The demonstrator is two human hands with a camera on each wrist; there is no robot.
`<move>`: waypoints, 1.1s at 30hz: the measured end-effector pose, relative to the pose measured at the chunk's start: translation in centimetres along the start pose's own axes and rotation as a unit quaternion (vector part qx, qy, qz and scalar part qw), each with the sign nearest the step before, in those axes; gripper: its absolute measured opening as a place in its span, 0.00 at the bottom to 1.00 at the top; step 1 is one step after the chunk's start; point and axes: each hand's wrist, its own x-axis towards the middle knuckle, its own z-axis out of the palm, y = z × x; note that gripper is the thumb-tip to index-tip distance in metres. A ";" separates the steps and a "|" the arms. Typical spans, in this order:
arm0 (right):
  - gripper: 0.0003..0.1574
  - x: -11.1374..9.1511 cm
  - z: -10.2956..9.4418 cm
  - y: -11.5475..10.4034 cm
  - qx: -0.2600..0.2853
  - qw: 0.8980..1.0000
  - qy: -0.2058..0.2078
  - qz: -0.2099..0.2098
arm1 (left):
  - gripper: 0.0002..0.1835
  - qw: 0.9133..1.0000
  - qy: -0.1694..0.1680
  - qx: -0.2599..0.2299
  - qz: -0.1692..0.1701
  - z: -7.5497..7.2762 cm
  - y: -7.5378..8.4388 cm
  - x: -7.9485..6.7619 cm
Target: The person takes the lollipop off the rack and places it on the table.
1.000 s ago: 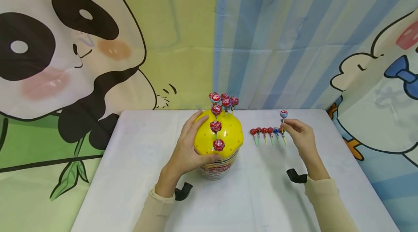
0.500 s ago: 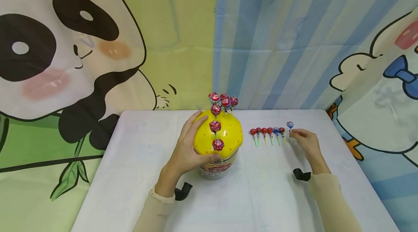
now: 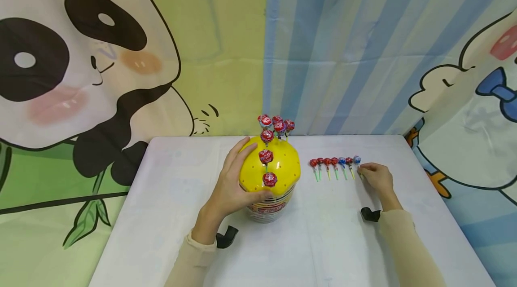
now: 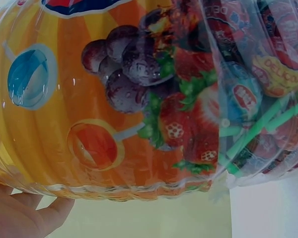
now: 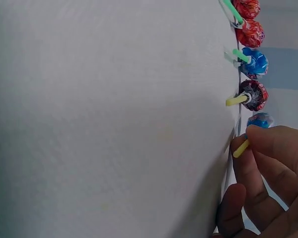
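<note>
My left hand [image 3: 229, 188] grips the yellow lid [image 3: 284, 165] of a clear plastic lollipop jar [image 3: 268, 211], fingers over its left side and thumb across the front. Several red-wrapped lollipops [image 3: 266, 156] stick up from holes in the lid. The left wrist view shows the jar's fruit-printed label [image 4: 129, 89] and lollipops inside. Over at the right, my right hand [image 3: 378, 178] pinches the yellow stick of a blue-wrapped lollipop [image 5: 260, 119] between thumb and fingers, low at the tabletop. That lollipop is at the right end of a row of lollipops [image 3: 327, 162].
The white table [image 3: 323, 242] has its back edge just behind the jar and the lollipop row. A cartoon panda backdrop [image 3: 101, 53] and a striped blue curtain [image 3: 343, 53] hang behind. Black wrist mounts [image 3: 227, 236] project inward from both sleeves.
My right hand has moved the blue lollipop right and down, from above the row to its right end on the table. The left hand and the jar stay put.
</note>
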 end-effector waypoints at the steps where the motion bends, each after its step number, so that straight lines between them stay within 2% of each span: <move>1: 0.25 0.0 0.1 0.0 -0.005 1.000 0.001 -0.002 | 0.54 1.000 0.000 0.000 0.001 0.0 0.0 0.0; 13: 0.23 0.1 0.1 -0.1 -0.050 0.998 0.017 -0.024 | 0.54 1.000 0.001 0.000 0.002 0.0 0.1 0.0; 29: 0.23 -0.5 0.1 -0.4 -0.032 0.999 0.025 -0.032 | 0.54 1.000 0.001 -0.002 -0.001 0.0 0.0 0.0; 33: 0.24 -1.2 0.0 -1.1 -0.015 0.998 0.033 -0.045 | 0.54 1.000 0.001 -0.004 -0.003 0.0 0.0 0.0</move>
